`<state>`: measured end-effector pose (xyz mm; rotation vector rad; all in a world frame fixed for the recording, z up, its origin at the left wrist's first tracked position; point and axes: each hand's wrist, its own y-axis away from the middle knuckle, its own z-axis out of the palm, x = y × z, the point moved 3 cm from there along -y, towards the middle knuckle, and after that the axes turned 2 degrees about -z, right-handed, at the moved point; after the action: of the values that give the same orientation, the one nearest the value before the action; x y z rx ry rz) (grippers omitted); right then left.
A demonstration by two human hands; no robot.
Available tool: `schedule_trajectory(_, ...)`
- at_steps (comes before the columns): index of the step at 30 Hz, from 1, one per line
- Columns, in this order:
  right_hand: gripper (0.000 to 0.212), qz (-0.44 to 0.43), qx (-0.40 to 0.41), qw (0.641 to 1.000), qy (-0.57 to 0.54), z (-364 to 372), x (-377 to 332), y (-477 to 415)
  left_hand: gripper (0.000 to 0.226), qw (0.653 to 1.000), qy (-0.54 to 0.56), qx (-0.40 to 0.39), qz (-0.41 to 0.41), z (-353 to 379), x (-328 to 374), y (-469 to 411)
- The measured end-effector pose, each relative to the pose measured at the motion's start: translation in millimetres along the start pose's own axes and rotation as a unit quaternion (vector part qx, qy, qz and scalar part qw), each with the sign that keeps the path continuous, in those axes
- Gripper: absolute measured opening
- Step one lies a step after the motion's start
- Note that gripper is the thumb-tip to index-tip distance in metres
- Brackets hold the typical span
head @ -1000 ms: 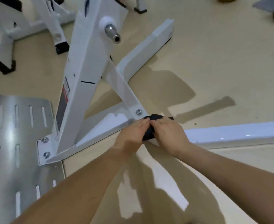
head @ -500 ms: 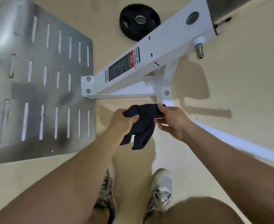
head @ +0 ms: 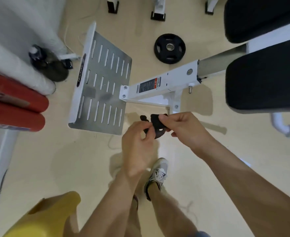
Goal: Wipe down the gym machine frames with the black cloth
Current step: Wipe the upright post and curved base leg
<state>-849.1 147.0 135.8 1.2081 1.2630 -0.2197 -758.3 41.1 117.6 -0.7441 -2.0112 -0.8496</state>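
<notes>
Cloth [head: 155, 124] bunched between left hand [head: 138, 147] and right hand [head: 183, 129], both pinching it, above the floor, near white frame [head: 157, 89].

Just below and right of the slotted silver metal footplate [head: 99, 86], most of the crumpled black cloth [head: 155, 124] is buried under the pinching fingers of our left hand [head: 137, 147] and right hand [head: 183, 129]. Right of the footplate, the print on the black-and-red warning label [head: 147, 85] is too small to read. Left of it, a dark bottle-like object [head: 46, 64] is blurred. Far right, black padded seat cushions [head: 263, 79] run off the edge. Below and left, a blurred yellow plastic shape [head: 46, 218] is cut off.
</notes>
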Motion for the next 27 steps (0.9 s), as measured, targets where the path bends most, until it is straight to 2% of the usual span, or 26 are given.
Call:
schedule_trajectory(4, 0.045, -0.017, 0.017, 0.996, -0.086, -8.1, -46.9, 56.5, 0.02, 0.994, 0.093, -0.044, -0.042, -32.9, 65.5, 48.2)
schedule_trajectory(6, 0.05, -0.019, 0.011, 0.995, -0.102, -9.4, -62.0, 83.7, 0.019, 0.989, 0.133, -0.06, -0.035, -46.6, 85.9, 73.4)
schedule_trajectory(8, 0.052, -0.024, 0.003, 0.994, -0.104, -12.8, -69.4, 112.3, 0.015, 0.991, 0.121, -0.061, -0.015, -59.5, 99.8, 97.0)
schedule_trajectory(11, 0.041, -0.022, -0.005, 0.993, -0.117, -26.6, -77.4, 158.2, 0.016, 0.991, 0.105, -0.079, 0.006, -69.2, 120.7, 131.4)
schedule_trajectory(13, 0.028, -0.001, -0.021, 0.987, -0.157, -42.5, -82.6, 192.8, 0.022, 0.981, 0.152, -0.119, 0.003, -72.1, 139.2, 157.8)
schedule_trajectory(17, 0.022, 0.03, -0.071, 0.946, -0.315, -85.4, -96.0, 254.6, 0.023, 0.931, 0.309, -0.182, -0.063, -68.7, 179.3, 203.5)
schedule_trajectory(20, 0.031, 0.036, -0.097, 0.916, -0.388, -119.3, -107.0, 286.5, 0.037, 0.92, 0.31, -0.227, -0.072, -53.1, 211.3, 232.0)
schedule_trajectory(23, 0.027, 0.019, -0.117, 0.9, -0.419, -153.8, -111.9, 306.8, 0.028, 0.923, 0.296, -0.236, -0.073, -26.9, 238.2, 251.1)
schedule_trajectory(25, 0.024, -0.004, -0.1, 0.916, -0.39, -181.4, -107.6, 311.4, 0.025, 0.934, 0.259, -0.241, -0.049, -4.5, 254.5, 259.0)
schedule_trajectory(27, 0.023, -0.027, -0.063, 0.966, -0.249, -215.1, -95.9, 309.4, 0.027, 0.955, 0.18, -0.234, -0.013, 22.3, 270.1, 265.4)
